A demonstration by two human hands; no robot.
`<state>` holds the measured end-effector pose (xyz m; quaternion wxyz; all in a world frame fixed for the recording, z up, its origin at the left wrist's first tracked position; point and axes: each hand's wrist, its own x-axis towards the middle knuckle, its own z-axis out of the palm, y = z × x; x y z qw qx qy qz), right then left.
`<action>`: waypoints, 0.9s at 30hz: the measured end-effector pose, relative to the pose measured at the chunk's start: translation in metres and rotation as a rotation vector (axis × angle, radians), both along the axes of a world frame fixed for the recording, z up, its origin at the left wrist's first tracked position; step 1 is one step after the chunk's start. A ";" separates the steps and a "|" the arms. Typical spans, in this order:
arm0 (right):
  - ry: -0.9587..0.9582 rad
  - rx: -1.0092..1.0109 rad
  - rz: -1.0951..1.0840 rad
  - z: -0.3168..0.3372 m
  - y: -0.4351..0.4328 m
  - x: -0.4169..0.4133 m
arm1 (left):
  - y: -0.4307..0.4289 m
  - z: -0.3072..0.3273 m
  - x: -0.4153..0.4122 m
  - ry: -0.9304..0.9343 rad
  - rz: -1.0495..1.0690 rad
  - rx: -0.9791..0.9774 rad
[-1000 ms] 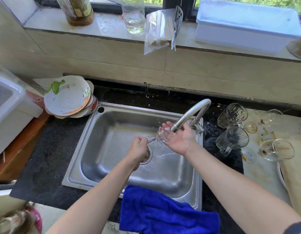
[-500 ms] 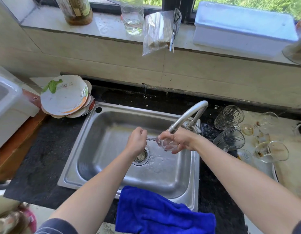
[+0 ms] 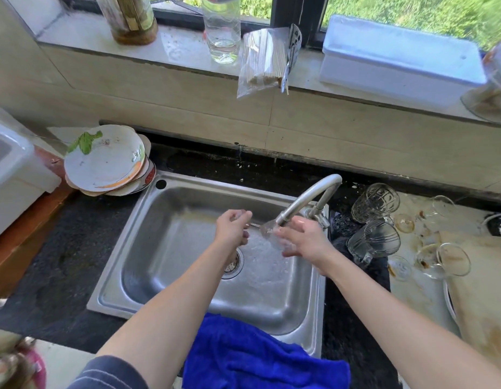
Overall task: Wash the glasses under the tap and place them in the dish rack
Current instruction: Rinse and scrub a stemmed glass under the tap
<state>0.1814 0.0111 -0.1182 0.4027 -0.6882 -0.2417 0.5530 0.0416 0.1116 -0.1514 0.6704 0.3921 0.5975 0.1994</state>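
Over the steel sink [image 3: 148, 231] I hold a clear stemmed glass [image 3: 269, 230] sideways under the tap spout [image 3: 308, 196]. My left hand [image 3: 232, 230] pinches its thin stem and foot. My right hand [image 3: 302, 240] wraps over the bowl, fingers curled round it, hiding most of it. Water splashes onto the sink floor beneath. Several dirty glasses wait on the right counter: a cut-pattern tumbler [image 3: 375, 203], a ribbed mug [image 3: 374, 242] and a stained wine glass [image 3: 442, 261] lying on its side. No dish rack is plainly visible.
A stack of dirty plates [image 3: 106, 161] sits at the sink's left rear corner. A blue cloth [image 3: 257, 357] hangs over the front edge. The windowsill holds a jar, a plastic bottle [image 3: 221, 29], bagged chopsticks and a white box [image 3: 398, 63]. A white container [image 3: 10, 169] stands at left.
My right hand went from cupping the glass palm-up to covering the bowl palm-down, rubbing it. My left hand lifted slightly with the stem. The view shifted a little.
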 end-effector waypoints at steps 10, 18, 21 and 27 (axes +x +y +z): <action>-0.778 0.274 0.112 0.007 -0.040 0.016 | -0.031 -0.011 0.066 -0.235 0.282 -0.368; -0.784 0.312 0.137 0.002 -0.050 0.008 | -0.030 -0.007 0.057 -0.023 0.201 -0.171; -0.737 0.345 0.169 0.001 -0.047 0.004 | -0.032 -0.014 0.046 0.067 0.129 -0.134; -0.696 0.355 0.197 0.006 -0.043 -0.002 | -0.022 -0.022 0.032 0.188 -0.045 -0.020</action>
